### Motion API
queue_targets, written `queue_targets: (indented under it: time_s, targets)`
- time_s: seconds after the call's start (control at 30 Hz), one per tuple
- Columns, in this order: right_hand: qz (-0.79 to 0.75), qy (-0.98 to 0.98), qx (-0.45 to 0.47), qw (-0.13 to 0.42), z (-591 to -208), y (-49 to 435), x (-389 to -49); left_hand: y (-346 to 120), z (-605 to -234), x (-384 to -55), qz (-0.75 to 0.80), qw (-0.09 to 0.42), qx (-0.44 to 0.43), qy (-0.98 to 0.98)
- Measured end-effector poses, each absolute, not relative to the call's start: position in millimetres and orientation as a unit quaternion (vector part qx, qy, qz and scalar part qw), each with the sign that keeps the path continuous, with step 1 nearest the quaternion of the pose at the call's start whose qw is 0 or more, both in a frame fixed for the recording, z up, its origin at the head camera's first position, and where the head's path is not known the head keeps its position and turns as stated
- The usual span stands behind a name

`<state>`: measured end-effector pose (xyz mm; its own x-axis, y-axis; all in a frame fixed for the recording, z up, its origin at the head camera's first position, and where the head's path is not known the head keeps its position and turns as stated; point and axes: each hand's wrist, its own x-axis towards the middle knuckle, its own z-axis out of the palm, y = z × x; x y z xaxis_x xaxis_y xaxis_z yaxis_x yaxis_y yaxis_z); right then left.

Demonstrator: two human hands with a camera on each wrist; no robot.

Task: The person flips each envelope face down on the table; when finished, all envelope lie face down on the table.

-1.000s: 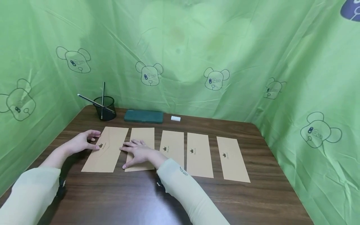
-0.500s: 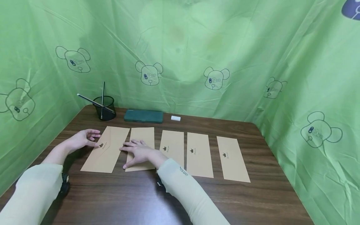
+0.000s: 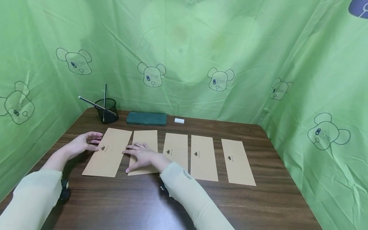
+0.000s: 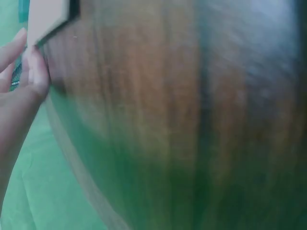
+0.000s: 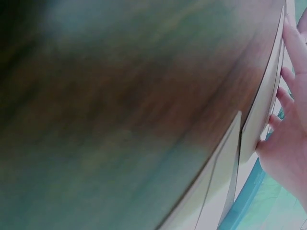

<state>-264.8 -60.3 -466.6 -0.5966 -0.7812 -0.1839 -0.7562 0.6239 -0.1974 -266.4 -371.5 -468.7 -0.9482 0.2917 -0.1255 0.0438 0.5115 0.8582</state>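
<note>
A row of several kraft envelopes with small black crown prints lies on the brown wooden table. My left hand (image 3: 83, 144) is beside the long left edge of the leftmost envelope (image 3: 110, 159), thumb and fingertips right at that edge. In the left wrist view the thumb (image 4: 39, 72) meets the paper's corner. My right hand (image 3: 142, 156) rests with fingers spread over the second envelope (image 3: 148, 137), its fingertips close to the leftmost one. In the right wrist view, the right hand (image 5: 288, 120) lies along the envelope (image 5: 261, 115), covering part of it.
Further right lie more envelopes, among them a middle one (image 3: 176, 143), another (image 3: 204, 163) and the rightmost (image 3: 238, 166). Behind them stand a black mesh pen cup (image 3: 108, 115) with pencils, a dark green case (image 3: 146, 118) and a white eraser (image 3: 179, 120). A green curtain (image 3: 184, 64) surrounds the table.
The leftmost envelope has shifted slightly at its left edge, and its flap outline shows more faintly now. The left thumb has drawn back from its face to the edge. The right hand has stayed put.
</note>
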Motion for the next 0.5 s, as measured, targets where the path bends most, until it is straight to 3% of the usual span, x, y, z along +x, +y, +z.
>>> queue_targets:
  time_s: [0.5]
  targets:
    - [-0.069,0.902,-0.410,0.115,-461.8,-66.1,-264.0,-367.5,-456.2,-263.7,0.460,0.118,0.108,0.873]
